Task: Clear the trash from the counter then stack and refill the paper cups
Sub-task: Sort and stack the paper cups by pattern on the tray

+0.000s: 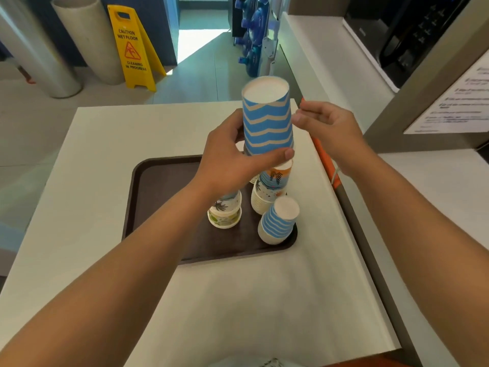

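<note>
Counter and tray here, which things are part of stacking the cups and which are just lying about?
Part of the job:
tall stack, gripped by left hand
right hand, beside it
striped stack
palm-tree stack
tray

Just lying about:
wet floor sign
water bottles
notice

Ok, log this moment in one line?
left hand: grips blue zigzag cup atop tall stack | right hand: beside, holding nothing | tray: three stacks

A white worktop point(105, 234) carries a dark brown tray point(164, 197), set nearer its far right corner than its near edge. An orange strip point(324, 157) runs along the right edge (partly hidden by an arm), just beside the tray.
</note>
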### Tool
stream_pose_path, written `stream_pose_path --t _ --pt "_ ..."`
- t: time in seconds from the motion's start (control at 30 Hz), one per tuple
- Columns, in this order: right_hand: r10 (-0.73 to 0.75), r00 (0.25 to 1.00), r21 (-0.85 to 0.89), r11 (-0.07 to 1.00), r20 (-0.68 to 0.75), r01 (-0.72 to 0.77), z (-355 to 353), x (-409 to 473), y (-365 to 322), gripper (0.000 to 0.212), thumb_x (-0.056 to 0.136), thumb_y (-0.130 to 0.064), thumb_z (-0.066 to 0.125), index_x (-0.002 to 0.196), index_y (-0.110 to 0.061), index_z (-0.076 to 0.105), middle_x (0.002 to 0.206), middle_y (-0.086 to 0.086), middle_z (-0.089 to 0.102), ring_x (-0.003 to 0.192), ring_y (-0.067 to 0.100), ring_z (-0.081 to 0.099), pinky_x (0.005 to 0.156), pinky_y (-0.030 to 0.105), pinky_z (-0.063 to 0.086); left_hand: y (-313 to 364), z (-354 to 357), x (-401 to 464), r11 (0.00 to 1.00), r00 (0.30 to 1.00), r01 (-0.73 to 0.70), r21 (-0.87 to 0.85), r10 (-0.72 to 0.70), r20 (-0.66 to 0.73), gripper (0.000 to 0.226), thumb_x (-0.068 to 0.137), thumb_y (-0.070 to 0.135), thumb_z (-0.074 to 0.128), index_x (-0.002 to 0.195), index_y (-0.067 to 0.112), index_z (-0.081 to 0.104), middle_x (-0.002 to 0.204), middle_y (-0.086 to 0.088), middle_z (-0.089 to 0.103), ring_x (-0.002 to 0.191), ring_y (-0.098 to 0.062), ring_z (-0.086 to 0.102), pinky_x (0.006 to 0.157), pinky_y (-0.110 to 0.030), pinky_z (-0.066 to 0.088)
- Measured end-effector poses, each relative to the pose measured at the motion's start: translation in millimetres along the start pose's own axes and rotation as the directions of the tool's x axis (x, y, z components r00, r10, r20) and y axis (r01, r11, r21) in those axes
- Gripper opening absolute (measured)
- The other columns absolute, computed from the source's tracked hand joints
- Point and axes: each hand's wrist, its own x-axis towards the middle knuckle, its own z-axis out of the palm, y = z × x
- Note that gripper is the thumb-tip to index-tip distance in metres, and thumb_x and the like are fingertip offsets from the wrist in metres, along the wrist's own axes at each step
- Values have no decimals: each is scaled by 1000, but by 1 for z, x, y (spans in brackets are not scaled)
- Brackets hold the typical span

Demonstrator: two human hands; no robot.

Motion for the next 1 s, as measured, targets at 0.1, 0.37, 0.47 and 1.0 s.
stream_pose_path --t 0.1,0.37,0.47,1.0 --pt "-30 999 45 998 -36 32 -12 -28 2 46 83 -26 75 124 -8 63 112 2 71 106 10 67 102 34 50 -1 21 -22 1000 999 -8 -20 9 31 58 67 31 90 117 19 63 110 8 72 102 -5 68 91 -31 55" --pt "-51 986 162 984 -160 77 -1 -90 23 24 91 -21 67 111 -7 67 98 -2 72 94 7 68 83 16 51 -58 80 -76 983 998 58 176 -62 21 75 65 38 90 127 15 55 111 15 57 97 9 53 82 1 37" --pt "-93 994 101 990 -66 99 9 -105 39 23 87 -20 72 109 -19 66 100 -11 69 94 0 65 85 18 51 -71 91 -82 975 994 112 194 -113 -8 73 66 37 89 126 15 54 109 13 57 95 6 53 77 2 36" --pt "-24 992 -237 970 126 53 34 -103 92 65 73 -18 82 130 -19 51 124 -6 61 112 7 56 99 30 50 -104 77 -93 923 940 251 291 -304 153 70 73 34 82 135 21 53 125 7 66 110 -8 63 95 -37 54"
